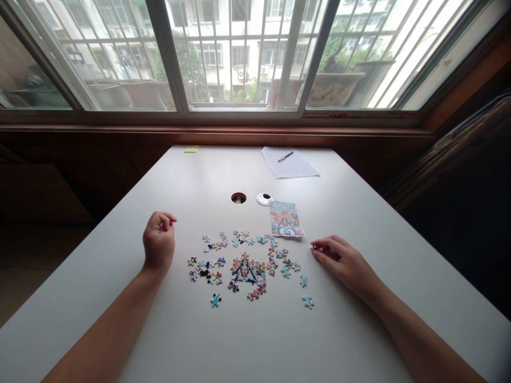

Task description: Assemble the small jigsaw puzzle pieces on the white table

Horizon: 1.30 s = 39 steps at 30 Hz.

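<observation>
Several small colourful jigsaw pieces (217, 246) lie scattered on the white table (359, 223). A partly joined cluster of pieces (248, 272) sits in the middle of them. A colourful picture card (285, 218) lies just beyond the pieces. My left hand (158, 240) rests on the table left of the pieces, curled into a loose fist with nothing visible in it. My right hand (339, 258) lies right of the pieces, fingers together and fingertips on the table near the outermost pieces; I cannot make out anything held.
A round cable hole (238, 198) and its white cap (264, 199) sit behind the pieces. Papers (289, 164) with a pen (286, 156) lie at the far edge, a yellow note (190, 149) at the far left. Barred windows (239, 53) stand behind the table.
</observation>
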### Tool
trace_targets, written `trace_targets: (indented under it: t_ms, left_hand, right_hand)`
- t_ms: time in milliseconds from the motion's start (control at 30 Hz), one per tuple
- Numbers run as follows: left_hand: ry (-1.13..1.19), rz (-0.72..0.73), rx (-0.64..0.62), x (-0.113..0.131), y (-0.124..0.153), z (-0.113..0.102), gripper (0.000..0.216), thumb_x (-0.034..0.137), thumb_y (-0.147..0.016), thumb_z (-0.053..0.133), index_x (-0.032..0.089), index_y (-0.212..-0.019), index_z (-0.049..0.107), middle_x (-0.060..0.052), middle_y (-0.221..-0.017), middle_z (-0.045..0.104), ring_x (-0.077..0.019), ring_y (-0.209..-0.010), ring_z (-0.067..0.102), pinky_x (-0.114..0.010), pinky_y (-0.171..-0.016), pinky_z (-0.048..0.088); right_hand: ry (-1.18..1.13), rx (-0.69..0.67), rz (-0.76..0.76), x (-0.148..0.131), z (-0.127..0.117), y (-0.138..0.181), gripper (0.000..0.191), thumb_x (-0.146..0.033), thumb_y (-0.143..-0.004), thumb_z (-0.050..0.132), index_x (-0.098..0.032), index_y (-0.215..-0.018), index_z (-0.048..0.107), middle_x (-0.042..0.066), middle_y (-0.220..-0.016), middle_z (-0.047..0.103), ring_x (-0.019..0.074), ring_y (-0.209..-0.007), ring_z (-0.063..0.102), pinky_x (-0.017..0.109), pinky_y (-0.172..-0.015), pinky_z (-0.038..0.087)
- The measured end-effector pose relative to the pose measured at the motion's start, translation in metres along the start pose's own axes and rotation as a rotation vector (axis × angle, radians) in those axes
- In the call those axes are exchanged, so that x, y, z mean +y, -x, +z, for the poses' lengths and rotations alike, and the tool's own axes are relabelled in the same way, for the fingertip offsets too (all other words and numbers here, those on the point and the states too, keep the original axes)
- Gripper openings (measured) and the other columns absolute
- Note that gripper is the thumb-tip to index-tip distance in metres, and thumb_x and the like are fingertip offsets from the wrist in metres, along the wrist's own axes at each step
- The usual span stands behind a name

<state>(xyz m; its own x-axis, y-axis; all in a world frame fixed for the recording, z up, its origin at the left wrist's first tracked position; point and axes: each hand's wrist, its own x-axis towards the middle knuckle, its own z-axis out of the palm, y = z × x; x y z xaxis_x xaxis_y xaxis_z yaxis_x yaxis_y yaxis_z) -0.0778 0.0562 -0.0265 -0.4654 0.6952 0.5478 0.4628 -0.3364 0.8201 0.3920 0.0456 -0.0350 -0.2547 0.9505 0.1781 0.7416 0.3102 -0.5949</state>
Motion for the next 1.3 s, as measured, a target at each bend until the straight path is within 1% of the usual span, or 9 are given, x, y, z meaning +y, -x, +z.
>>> trace_targets:
  t_ms: [167,300,500,700,833,967,1033,1133,1300]
  left_hand:
    - [-0.011,-0.059,0.032,-0.009,-0.004,-0.002,0.019,0.006,-0.068,0.050,0.020,-0.063,0.038,0.001,-0.084,0.061,-0.0152,-0.082,0.056,-0.027,-0.076,0.042]
    - [0.002,-0.130,0.044,-0.018,-0.007,-0.001,0.016,0.008,-0.066,0.053,0.020,-0.064,0.042,0.001,-0.083,0.061,-0.0162,-0.084,0.059,-0.028,-0.079,0.045]
    - [0.016,-0.219,0.007,-0.026,-0.007,0.000,0.008,0.012,-0.065,0.054,0.020,-0.066,0.053,0.000,-0.082,0.063,-0.0189,-0.089,0.062,-0.031,-0.084,0.046]
    - [0.037,-0.226,-0.045,-0.029,-0.003,0.003,0.009,0.012,-0.062,0.049,0.020,-0.063,0.055,0.000,-0.080,0.064,-0.0190,-0.086,0.061,-0.034,-0.088,0.044]
    - [0.077,-0.226,-0.080,-0.029,-0.002,0.003,0.012,0.013,-0.054,0.043,0.020,-0.057,0.053,0.000,-0.074,0.062,-0.0179,-0.082,0.059,-0.032,-0.084,0.042]
    - [0.109,-0.236,-0.131,-0.025,-0.001,0.002,0.012,0.015,-0.048,0.039,0.020,-0.052,0.049,0.000,-0.065,0.057,-0.0170,-0.073,0.055,-0.030,-0.073,0.041]
    - [0.111,-0.247,-0.164,-0.023,-0.001,0.000,0.011,0.016,-0.046,0.039,0.020,-0.050,0.048,0.000,-0.060,0.053,-0.0158,-0.066,0.051,-0.028,-0.066,0.037]
    - [0.104,-0.267,-0.217,-0.019,-0.001,-0.001,0.011,0.016,-0.044,0.038,0.019,-0.050,0.047,0.001,-0.053,0.046,-0.0138,-0.057,0.041,-0.028,-0.057,0.029]
    - [0.098,-0.296,-0.259,-0.017,0.000,0.000,0.009,0.017,-0.042,0.038,0.020,-0.049,0.043,0.001,-0.049,0.039,-0.0130,-0.051,0.033,-0.028,-0.052,0.020]
  right_hand:
    - [-0.009,-0.016,-0.008,0.002,0.001,-0.001,0.030,-0.051,-0.096,0.057,-0.028,-0.112,0.070,0.008,-0.110,0.064,0.0250,-0.098,0.065,0.041,-0.090,0.054]
    - [-0.001,-0.021,-0.018,0.003,0.000,-0.001,0.033,-0.052,-0.096,0.057,-0.028,-0.113,0.071,0.008,-0.111,0.065,0.0253,-0.098,0.065,0.041,-0.090,0.054]
    - [-0.008,-0.008,-0.026,-0.002,-0.001,-0.001,0.033,-0.053,-0.095,0.057,-0.028,-0.111,0.072,0.008,-0.109,0.066,0.0247,-0.095,0.067,0.040,-0.088,0.057]
    - [-0.013,-0.005,-0.021,-0.002,-0.001,-0.002,0.035,-0.055,-0.095,0.057,-0.028,-0.110,0.073,0.009,-0.111,0.066,0.0251,-0.096,0.067,0.040,-0.089,0.057]
    - [-0.021,-0.024,-0.017,-0.001,-0.001,-0.001,0.034,-0.054,-0.096,0.057,-0.028,-0.111,0.071,0.008,-0.112,0.065,0.0249,-0.096,0.065,0.040,-0.088,0.056]
    - [-0.025,-0.028,-0.022,-0.001,-0.002,0.000,0.035,-0.055,-0.096,0.056,-0.027,-0.111,0.072,0.009,-0.112,0.066,0.0250,-0.095,0.066,0.039,-0.086,0.056]
    - [-0.023,-0.027,-0.022,-0.001,-0.002,0.000,0.035,-0.055,-0.096,0.056,-0.028,-0.111,0.072,0.009,-0.112,0.067,0.0249,-0.095,0.066,0.039,-0.085,0.057]
    - [-0.020,-0.028,-0.019,-0.003,-0.002,0.000,0.034,-0.055,-0.096,0.056,-0.028,-0.111,0.071,0.009,-0.112,0.067,0.0247,-0.094,0.066,0.038,-0.084,0.057]
    - [-0.022,-0.022,-0.012,-0.006,-0.003,0.000,0.035,-0.056,-0.096,0.055,-0.029,-0.109,0.071,0.009,-0.111,0.068,0.0246,-0.090,0.066,0.038,-0.080,0.057]
